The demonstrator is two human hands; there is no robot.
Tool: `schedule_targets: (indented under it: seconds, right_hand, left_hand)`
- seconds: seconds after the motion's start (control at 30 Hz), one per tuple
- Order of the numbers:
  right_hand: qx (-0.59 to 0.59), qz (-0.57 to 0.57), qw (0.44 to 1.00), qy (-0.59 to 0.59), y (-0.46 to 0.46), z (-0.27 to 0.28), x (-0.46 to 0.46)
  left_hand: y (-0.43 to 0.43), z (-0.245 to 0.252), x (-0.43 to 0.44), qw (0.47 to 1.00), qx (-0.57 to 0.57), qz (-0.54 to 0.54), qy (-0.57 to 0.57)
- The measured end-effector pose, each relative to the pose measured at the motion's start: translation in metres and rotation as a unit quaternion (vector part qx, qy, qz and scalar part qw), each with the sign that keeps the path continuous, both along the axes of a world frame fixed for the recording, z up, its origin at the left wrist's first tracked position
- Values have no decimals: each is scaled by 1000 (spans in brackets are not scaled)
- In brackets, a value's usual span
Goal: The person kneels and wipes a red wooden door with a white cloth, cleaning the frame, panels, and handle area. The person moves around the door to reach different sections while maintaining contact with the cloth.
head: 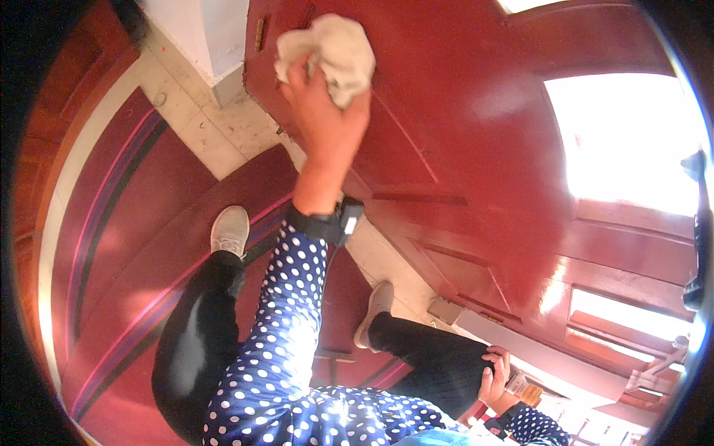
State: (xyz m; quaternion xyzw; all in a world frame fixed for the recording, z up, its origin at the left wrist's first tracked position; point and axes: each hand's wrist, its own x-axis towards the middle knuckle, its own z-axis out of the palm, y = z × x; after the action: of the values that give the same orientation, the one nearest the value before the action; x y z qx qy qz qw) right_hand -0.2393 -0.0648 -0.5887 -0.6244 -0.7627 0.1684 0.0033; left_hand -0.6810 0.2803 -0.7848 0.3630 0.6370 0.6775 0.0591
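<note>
My left hand point(326, 114) grips a crumpled cream-coloured cloth point(346, 53) against or just in front of a glossy red panelled door point(446, 134); whether they touch is unclear. The hand is slightly blurred. A black strap with a small box point(348, 217) is around that wrist. Lower right, my right hand point(495, 374) rests with bent fingers at the knee of my black trousers point(435, 351). Beside its wrist is a small orange-and-white item point(523, 389); I cannot tell whether the hand holds it.
Under my shoes point(230, 229) lies a dark red striped carpet point(167, 234), bordered by pale floor tiles point(209, 134). A white wall corner point(215, 39) juts out at upper left. Bright window openings point(619, 139) are at right. A brass-coloured hinge point(260, 34) is near the door's edge.
</note>
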Motion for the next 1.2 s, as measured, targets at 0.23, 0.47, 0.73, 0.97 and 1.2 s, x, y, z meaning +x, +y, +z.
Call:
schedule_targets:
  seconds: [0.23, 0.47, 0.73, 0.97, 1.2]
  right_hand:
    - [34, -2, 999, 18, -15, -4, 14]
    - [27, -15, 999, 27, -21, -6, 23]
    - [6, -9, 1000, 16, -15, -3, 23]
    - [30, -10, 999, 40, -23, -6, 30]
    - [98, -27, 990, 97, -39, -17, 44]
  left_hand:
    - [-96, 17, 134, 987, 13, -161, -22]
    - [-124, -34, 187, 967, 48, -250, -26]
    - [-123, -203, 200, 960, -96, -169, -203]
    - [-112, -133, 189, 819, -101, -104, -556]
    - [-131, 28, 211, 817, -31, -283, -502]
